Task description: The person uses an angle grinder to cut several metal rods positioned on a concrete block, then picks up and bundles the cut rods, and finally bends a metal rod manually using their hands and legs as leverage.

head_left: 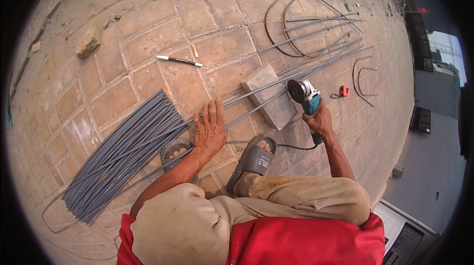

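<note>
My right hand (320,119) is wrapped round the body of a teal angle grinder (311,104). Its dark cutting disc (296,91) is right by two steel rods (256,89), where they cross a concrete block (276,112). Whether the disc touches a rod I cannot tell. My left hand (210,129) lies flat with its fingers stretched out, pressing down over the rods left of the block. A large stack of cut grey rods (123,156) lies beside it, to the left. The grinder's black cord (296,147) runs past my sandalled foot.
A black-and-white marker (178,60) lies on the brick paving ahead. To the right sits a red tape measure (344,90), near bent rod pieces (356,80). Curved and straight rods (316,28) lie farther off. A rough stone (88,43) rests at the far left.
</note>
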{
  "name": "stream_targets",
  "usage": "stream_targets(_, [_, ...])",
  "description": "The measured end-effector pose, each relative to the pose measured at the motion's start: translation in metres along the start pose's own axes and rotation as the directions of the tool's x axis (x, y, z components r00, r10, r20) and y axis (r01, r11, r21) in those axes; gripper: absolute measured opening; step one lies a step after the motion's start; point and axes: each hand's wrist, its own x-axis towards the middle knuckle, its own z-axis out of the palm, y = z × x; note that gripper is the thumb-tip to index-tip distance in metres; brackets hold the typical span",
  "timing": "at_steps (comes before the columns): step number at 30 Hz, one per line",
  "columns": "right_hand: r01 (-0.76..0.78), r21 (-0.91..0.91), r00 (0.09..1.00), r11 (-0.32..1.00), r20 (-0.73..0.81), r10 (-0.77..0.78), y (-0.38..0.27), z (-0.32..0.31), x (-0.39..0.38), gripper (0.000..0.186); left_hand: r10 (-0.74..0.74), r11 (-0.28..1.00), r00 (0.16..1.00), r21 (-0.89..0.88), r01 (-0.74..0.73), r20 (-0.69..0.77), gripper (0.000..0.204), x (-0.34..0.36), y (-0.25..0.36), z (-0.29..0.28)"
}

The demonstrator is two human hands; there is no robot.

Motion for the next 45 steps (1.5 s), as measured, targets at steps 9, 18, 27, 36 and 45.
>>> stream_targets(9, [-0.008,0.022,1.0,1.0,-0.016,0.009,0.0028,0.0012,0.0023,0.064,-0.004,1.0,0.999,0.026,0.003,0.034,0.103,0.0012,0.0014,-0.0039])
stream_targets(18, [0.006,0.021,1.0,1.0,-0.015,-0.006,-0.0021,0.0006,0.0032,0.063,-0.004,0.999,1.0,0.036,0.003,0.029,0.106,-0.0002,-0.0001,-0.0001])
stream_targets(27, [-0.01,0.003,1.0,1.0,-0.005,0.01,-0.0033,-0.0013,-0.0011,0.063,-0.005,0.999,1.0,0.048,0.004,0.02,0.104,0.0003,0.0012,-0.0008])
stream_targets(36, [-0.018,0.014,1.0,1.0,0.006,0.018,-0.0029,-0.0003,-0.0012,0.061,-0.004,0.999,1.0,0.042,0.003,0.006,0.104,-0.0003,0.0001,0.0011])
stream_targets(45, [-0.003,0.022,1.0,1.0,-0.012,0.003,-0.002,0.0025,-0.0009,0.061,-0.006,0.999,1.0,0.053,0.006,0.004,0.105,-0.0009,0.0,0.0016])
